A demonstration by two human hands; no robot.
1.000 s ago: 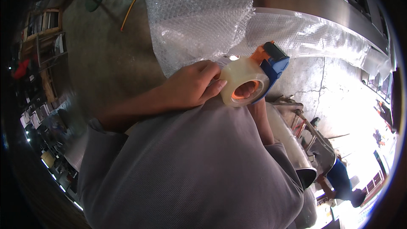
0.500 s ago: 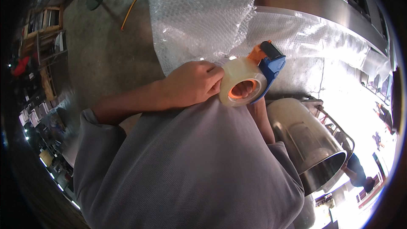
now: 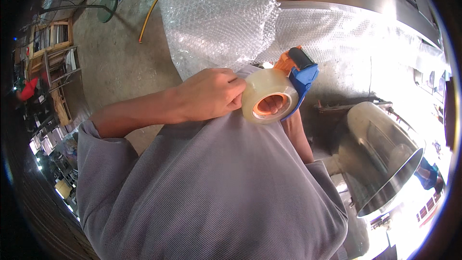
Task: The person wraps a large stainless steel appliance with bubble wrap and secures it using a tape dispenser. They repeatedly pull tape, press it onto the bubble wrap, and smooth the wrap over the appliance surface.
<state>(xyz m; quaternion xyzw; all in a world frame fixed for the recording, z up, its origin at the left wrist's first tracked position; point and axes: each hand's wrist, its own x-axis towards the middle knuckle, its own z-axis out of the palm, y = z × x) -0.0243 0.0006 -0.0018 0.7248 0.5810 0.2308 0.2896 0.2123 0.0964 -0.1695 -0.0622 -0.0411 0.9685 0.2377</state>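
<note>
Currently, in the head view, my left hand (image 3: 211, 94) is clenched at the left edge of a wide, translucent yellowish tape roll (image 3: 267, 83) at mid-frame; whether it pinches any tape, I cannot tell. My right hand (image 3: 275, 103), mostly hidden behind, grasps the roll, fingers showing through its orange ring-shaped core (image 3: 263, 104). A blue-and-orange plastic dispenser (image 3: 303, 79) sits upper right of it, below clear bubble wrap (image 3: 211, 14). I judge I'm working the roll; pulling tape would call for a steady right hand.

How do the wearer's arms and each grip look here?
Loose grey sleeves, finely textured, leave both forearms bare, with no watch showing. The left grip is an ungloved hand; the right grip, mostly hidden, also shows no glove.
</note>
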